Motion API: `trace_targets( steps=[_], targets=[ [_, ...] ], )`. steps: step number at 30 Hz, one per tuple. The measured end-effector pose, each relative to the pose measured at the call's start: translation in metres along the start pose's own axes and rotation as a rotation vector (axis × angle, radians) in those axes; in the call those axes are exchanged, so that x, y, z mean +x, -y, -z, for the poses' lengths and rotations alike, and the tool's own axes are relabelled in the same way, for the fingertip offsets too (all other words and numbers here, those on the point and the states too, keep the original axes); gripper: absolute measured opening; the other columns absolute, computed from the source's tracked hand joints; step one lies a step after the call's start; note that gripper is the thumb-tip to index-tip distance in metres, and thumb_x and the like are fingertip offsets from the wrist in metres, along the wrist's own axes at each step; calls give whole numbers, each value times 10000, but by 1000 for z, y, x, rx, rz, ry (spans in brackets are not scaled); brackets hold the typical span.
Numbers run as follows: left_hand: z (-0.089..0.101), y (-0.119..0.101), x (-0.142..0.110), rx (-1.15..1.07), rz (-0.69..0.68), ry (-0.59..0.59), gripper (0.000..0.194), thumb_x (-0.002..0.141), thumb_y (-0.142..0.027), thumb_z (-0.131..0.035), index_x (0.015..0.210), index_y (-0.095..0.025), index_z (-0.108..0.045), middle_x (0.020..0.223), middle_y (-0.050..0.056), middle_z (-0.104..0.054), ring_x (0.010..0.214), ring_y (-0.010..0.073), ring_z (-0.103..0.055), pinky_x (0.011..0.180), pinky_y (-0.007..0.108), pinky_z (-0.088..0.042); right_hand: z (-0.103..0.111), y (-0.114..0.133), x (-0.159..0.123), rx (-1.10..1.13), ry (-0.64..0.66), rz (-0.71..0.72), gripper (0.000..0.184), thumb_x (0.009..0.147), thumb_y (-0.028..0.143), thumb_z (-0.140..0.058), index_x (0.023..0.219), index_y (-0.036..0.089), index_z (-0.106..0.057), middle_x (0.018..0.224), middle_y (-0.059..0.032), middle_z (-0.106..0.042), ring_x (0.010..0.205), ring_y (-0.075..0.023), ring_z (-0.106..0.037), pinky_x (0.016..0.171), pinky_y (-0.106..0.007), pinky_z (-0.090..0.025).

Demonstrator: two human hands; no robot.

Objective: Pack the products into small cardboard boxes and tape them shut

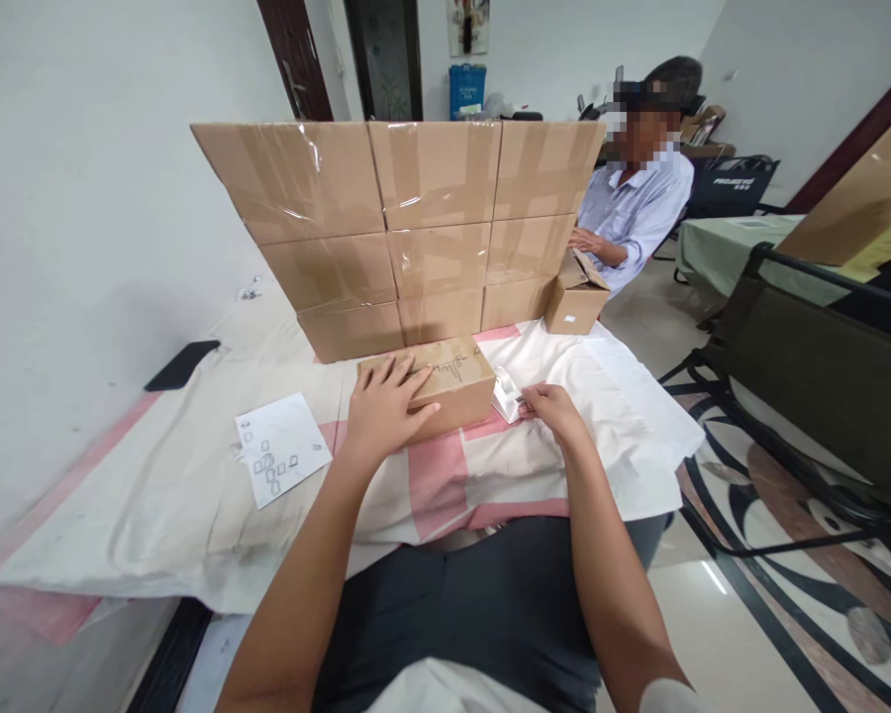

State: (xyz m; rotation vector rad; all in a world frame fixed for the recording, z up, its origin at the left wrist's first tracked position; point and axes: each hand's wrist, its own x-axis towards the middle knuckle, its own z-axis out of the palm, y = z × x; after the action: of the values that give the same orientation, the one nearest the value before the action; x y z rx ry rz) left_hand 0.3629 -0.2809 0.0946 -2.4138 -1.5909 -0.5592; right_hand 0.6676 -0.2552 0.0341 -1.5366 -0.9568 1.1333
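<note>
A closed cardboard box (456, 396) lies in front of me, with dark scribbled marks on its taped top. My left hand (388, 404) rests on its left end, fingers spread and thumb over the near edge. At its right end, my right hand (549, 408) is closed in a pinch. A small dark tip shows at those fingers, too small to name. Touching or just beside them is a small white folded object (506, 396), whose kind I cannot make out.
A wall of taped cardboard boxes (438, 253) stands behind, with a smaller box (575, 297) at its right end. Left are a marked paper sheet (286, 451) and a black flat object (183, 365). Another person (639, 188) sits beyond; a folding chair (809, 396) stands right.
</note>
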Motion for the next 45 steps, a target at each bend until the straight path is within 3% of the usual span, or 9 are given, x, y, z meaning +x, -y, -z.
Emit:
trace_targets(
  steps=[4, 11, 17, 25, 34, 45],
  targets=[
    [-1, 0, -1, -8, -8, -11, 564, 960, -545, -557, 1468, -303, -605, 1587, 58, -528, 1481, 369, -454, 1197, 567, -356, 3, -8, -7, 98, -23, 23, 223, 800, 168, -772, 601, 157, -670, 578, -34, -697, 567, -123, -677, 583, -190, -597],
    [0, -1, -2, 20, -3, -11, 545, 964, -549, -544, 1455, -320, -612, 1581, 48, -537, 1471, 354, -466, 1191, 554, -362, 2, -17, -13, 248, -49, 75, 541, 614, 357, -923, 486, 223, -414, 546, -10, -661, 577, -135, -676, 616, -226, -615],
    [-1, 0, -3, -6, 1, -26, 544, 958, -551, -550, 1458, -342, -604, 1589, 39, -526, 1476, 355, -460, 1192, 562, -357, 5, -21, -18, 319, -40, 84, 529, 579, 363, -928, 512, 225, -422, 585, -3, -652, 684, -174, -718, 707, -275, -646],
    [-2, 0, -4, -14, -3, -48, 533, 958, -544, -556, 1437, -321, -628, 1573, 45, -545, 1460, 354, -476, 1187, 554, -362, 2, -32, -25, 371, -78, 114, 688, 425, 475, -1001, 491, 226, -363, 580, 33, -590, 696, -153, -712, 744, -243, -618],
    [-3, 0, -4, 4, 0, -52, 525, 956, -555, -560, 1433, -345, -626, 1578, 28, -540, 1457, 342, -479, 1178, 536, -376, -4, -38, -27, 385, -152, 131, 666, 466, 444, -984, 486, 226, -354, 662, -5, -693, 746, -167, -741, 671, -212, -588],
    [-4, -1, -4, -12, 11, -58, 519, 954, -549, -565, 1426, -342, -633, 1574, 28, -544, 1461, 340, -475, 1195, 536, -359, 1, -34, -46, 438, -120, 83, 606, 539, 351, -955, 506, 230, -362, 908, -64, -804, 1050, -271, -766, 840, -300, -634]
  ],
)
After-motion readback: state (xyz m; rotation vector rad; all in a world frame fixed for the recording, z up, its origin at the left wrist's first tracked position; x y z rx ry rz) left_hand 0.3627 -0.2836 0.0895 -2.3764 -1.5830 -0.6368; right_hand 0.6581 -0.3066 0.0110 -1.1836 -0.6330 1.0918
